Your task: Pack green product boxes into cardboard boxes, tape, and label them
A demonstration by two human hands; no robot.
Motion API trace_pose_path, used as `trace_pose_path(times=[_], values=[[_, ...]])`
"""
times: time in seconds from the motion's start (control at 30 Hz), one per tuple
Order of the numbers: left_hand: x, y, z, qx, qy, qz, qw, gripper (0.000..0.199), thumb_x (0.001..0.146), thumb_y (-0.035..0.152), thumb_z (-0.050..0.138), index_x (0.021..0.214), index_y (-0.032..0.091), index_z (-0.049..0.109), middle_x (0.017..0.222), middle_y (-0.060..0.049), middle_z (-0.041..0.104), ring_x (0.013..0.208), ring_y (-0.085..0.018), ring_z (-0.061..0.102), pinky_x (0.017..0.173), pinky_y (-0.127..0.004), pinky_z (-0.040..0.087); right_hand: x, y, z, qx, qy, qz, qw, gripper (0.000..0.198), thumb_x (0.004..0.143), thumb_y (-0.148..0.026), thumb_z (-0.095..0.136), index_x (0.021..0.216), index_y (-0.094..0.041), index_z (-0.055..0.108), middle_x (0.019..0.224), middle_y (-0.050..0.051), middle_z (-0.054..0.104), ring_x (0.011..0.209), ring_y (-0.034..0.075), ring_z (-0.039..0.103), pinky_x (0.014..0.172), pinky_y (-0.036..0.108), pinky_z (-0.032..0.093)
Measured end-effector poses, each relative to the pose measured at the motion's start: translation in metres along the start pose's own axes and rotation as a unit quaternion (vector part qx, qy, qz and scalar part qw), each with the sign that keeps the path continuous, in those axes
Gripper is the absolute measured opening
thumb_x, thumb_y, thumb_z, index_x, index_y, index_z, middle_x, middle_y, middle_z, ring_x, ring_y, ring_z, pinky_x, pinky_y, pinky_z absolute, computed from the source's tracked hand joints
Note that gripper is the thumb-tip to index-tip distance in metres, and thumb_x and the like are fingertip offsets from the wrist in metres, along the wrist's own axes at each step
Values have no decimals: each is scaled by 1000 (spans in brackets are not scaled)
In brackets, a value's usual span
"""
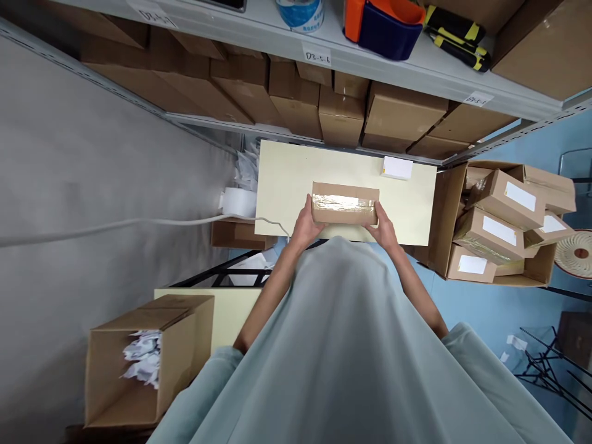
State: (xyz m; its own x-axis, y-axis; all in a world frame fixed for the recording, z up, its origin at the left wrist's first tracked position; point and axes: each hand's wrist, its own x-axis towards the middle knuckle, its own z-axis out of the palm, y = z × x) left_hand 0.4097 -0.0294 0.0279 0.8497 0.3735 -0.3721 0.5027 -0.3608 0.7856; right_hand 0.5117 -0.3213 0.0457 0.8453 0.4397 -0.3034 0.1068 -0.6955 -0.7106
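A small brown cardboard box (345, 213) with shiny clear tape along its side is held level between my two hands, over the front part of the cream table (287, 166). My left hand (307, 226) grips its left end. At the opposite end my right hand (383, 227) closes on the lower right corner. Whether the box touches the tabletop I cannot tell. Behind it, near the table's back edge, lies a small white box or stack of labels (396, 168).
Right of the table stands a large open carton (456, 216) of taped boxes with white labels. A shelf (277, 40) of boxes and tools spans the back. On the left are a white roll (238, 202), a cable (139, 223) and a carton (185, 345) with crumpled paper.
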Motion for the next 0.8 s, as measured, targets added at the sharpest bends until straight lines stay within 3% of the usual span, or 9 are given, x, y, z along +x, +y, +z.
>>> trace_pose_path(times=[0.13,0.23,0.33,0.43,0.57,0.67,0.8], values=[[16,17,-14,50,-7,36,998,108,90,50,90,179,16,38,156,-23,69,144,-39,67,121,-50,55,16,2,-26,-18,35,-13,999,89,104,-74,68,174,-21,51,176,14,56,162,37,56,135,55,49],[28,32,-18,67,-5,31,997,96,95,54,85,174,14,47,153,-23,72,136,-38,70,116,-49,57,29,-6,-40,-34,48,1,998,84,106,-73,65,170,-19,56,168,17,65,142,39,73,122,55,59],[36,40,-19,54,4,14,998,93,98,57,81,174,16,47,154,-22,72,132,-37,71,113,-47,59,37,-14,-49,-47,55,25,997,83,107,-69,65,170,-17,56,157,19,73,123,38,81,112,52,64],[39,36,-17,21,5,27,999,101,96,53,84,179,20,37,159,-20,69,133,-35,71,114,-47,59,37,-16,-51,-48,58,23,997,84,107,-63,67,177,-19,46,156,17,74,125,39,80,109,51,66],[30,15,-8,36,28,57,997,117,88,29,88,184,24,22,154,-17,67,134,-33,68,118,-50,58,22,-8,-41,-79,58,-24,995,93,107,-47,69,185,-23,24,172,15,60,149,39,68,117,54,63],[17,-5,5,71,38,39,996,113,84,18,82,183,23,28,140,-15,67,128,-33,70,116,-51,58,4,2,-27,-112,41,-45,992,96,107,-36,67,187,-22,17,177,16,54,159,38,60,121,56,61],[1,-22,21,69,25,12,997,101,85,19,77,178,23,38,135,-14,64,121,-33,72,112,-53,60,-20,16,-9,-127,4,-10,992,100,106,-32,67,187,-22,11,171,19,61,151,40,67,115,60,65]])
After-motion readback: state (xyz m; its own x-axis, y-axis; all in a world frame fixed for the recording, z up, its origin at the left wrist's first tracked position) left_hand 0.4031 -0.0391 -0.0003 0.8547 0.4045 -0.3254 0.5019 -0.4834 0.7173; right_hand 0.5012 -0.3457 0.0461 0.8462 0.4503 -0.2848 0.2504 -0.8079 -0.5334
